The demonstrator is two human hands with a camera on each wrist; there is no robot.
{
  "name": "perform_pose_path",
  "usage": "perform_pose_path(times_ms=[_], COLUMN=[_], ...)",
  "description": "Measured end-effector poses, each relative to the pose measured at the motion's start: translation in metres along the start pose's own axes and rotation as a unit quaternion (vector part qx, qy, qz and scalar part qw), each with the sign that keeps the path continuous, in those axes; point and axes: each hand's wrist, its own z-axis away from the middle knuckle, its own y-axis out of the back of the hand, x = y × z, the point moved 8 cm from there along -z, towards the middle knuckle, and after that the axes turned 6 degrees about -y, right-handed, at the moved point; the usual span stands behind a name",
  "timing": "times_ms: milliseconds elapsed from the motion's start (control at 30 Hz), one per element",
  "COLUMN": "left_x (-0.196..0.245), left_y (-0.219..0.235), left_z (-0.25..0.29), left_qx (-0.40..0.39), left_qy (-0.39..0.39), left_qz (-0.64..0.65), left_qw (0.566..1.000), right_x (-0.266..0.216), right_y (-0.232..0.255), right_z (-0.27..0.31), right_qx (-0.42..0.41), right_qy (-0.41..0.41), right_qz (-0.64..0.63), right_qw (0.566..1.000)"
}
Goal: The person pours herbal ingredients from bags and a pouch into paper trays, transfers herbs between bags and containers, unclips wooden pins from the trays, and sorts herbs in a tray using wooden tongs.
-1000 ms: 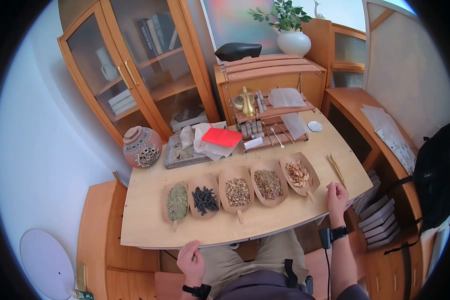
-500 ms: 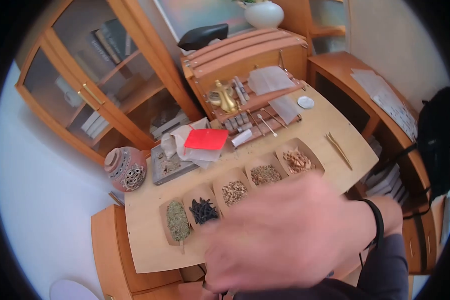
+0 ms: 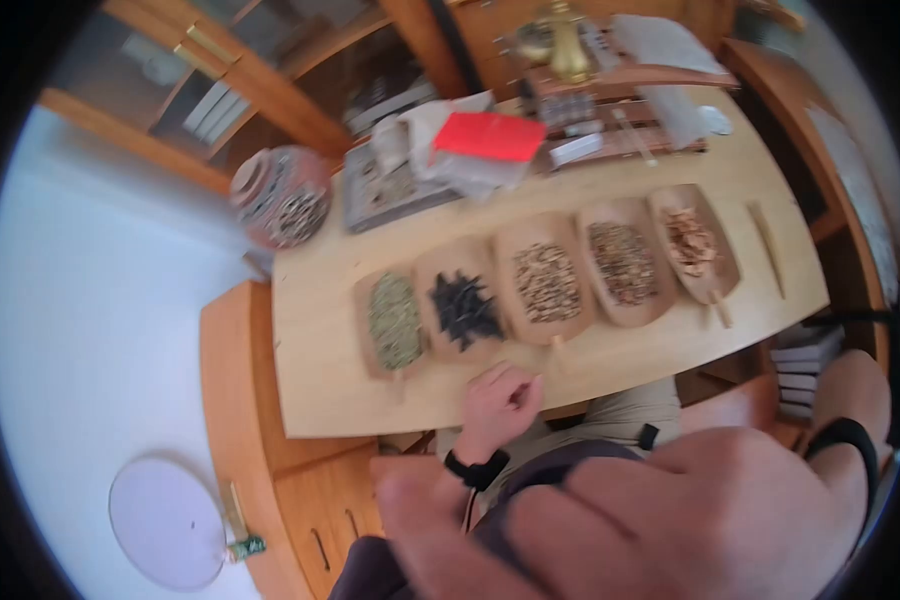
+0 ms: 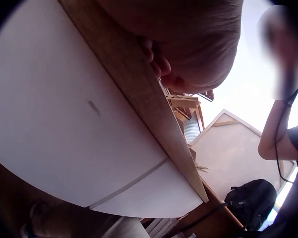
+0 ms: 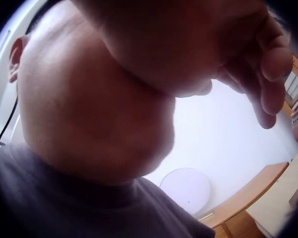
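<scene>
My left hand [image 3: 502, 400] rests at the table's front edge, fingers loosely curled and holding nothing. In the left wrist view, its fingers [image 4: 161, 64] lie over the tabletop's edge. My right hand [image 3: 670, 510] is raised close to the head camera, large and blurred. In the right wrist view, its fingers [image 5: 273, 84] hang loosely near the chin and hold nothing. The left hand is nearest the scoop of black sticks [image 3: 465, 310]. Beside that are scoops of green dried herb [image 3: 395, 320], pale pieces [image 3: 547, 283], mixed brown bits [image 3: 622, 263] and orange-brown chips [image 3: 690, 242].
Brass-coloured tweezers [image 3: 767, 250] lie at the table's right. Behind the scoops are a grey tray [image 3: 360, 215], a red packet [image 3: 490, 136], a patterned clay jar [image 3: 282, 198] and a wooden rack with a brass pot [image 3: 567, 45]. A glass-door cabinet [image 3: 270, 90] stands behind.
My right hand has left the table's right edge and come up close to the head camera, crossing in front of the scoops. The left hand stays at the front edge. The head view has shifted.
</scene>
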Motion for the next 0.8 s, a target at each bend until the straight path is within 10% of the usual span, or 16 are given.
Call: perform_pose_path(times_ms=[67,100,233,567,733,800], left_x=[-0.002,-0.003,-0.003,0.045,0.152,0.186], left_y=[0.001,-0.002,-0.001,0.078,0.105,0.079], left_z=[0.002,0.002,0.005,0.002,-0.026,-0.031], left_qx=[-0.01,-0.01,-0.01,0.109,0.086,-0.018], left_qy=[-0.01,-0.018,-0.004,0.02,-0.228,-0.324], left_qz=[0.003,0.012,0.02,0.051,0.094,0.09], left_qw=[1.0,1.0,1.0,0.993,0.965,0.941], right_x=[-0.031,-0.019,0.023,0.072,0.086,0.079], right_y=[-0.04,-0.029,-0.008,-0.005,-0.073,-0.096], right_z=[0.093,-0.013,-0.098,-0.119,-0.094,-0.072], right_qx=[-0.003,-0.001,0.025,0.008,-0.144,-0.014], right_qy=[-0.009,-0.029,-0.102,-0.206,-0.367,-0.255], right_qz=[-0.034,-0.042,-0.087,-0.192,-0.202,-0.263], right_qw=[0.999,0.999,0.991,0.96,0.897,0.93])
